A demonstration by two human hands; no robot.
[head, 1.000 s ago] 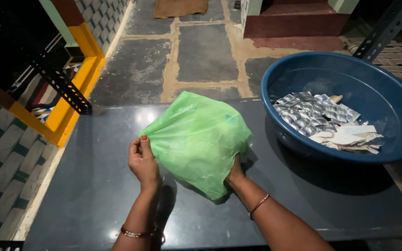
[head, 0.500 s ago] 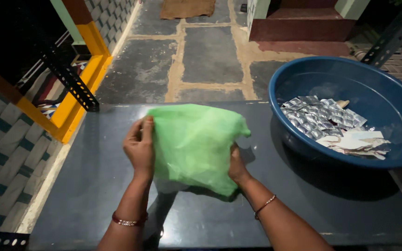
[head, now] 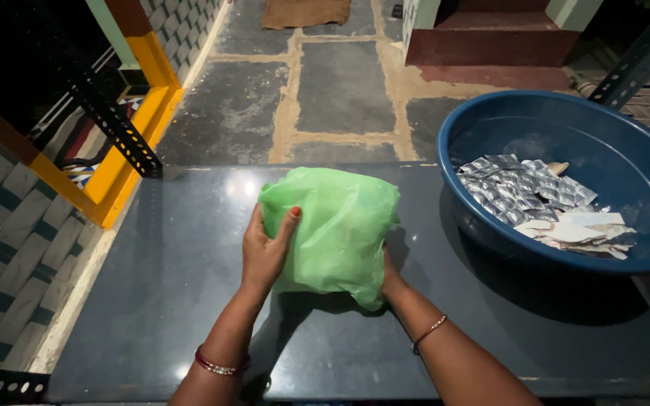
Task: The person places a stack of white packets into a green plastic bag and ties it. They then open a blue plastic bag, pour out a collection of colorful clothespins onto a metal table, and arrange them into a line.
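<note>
Held one green plastic bag just above the middle of the dark worktop, bunched between two hands. Clasped its left side with the left hand, fingers curled around a fold of film and thumb laid across the front. Pressed the right hand against the lower right corner, mostly hidden behind the bag, so could not tell whether closed on the film or merely propping it. Judged the bag light and thoroughly soft: thin, crumpling film, puffed with air or some loose filling, likely slippery and easy to tear if pulled hard. Would best be taken by a gathered fold or at the mouth, with support beneath rather than a pinch on a single layer. Could not see the contents through the film. Counted one bag, two hands, one bangle at the left wrist and one thin bracelet at the right. Counted one blue basin on the worktop's right end, well apart from the bag. Found in it a heap of silver blister strips, too overlapped to count, beside a few pale paper scraps.
</note>
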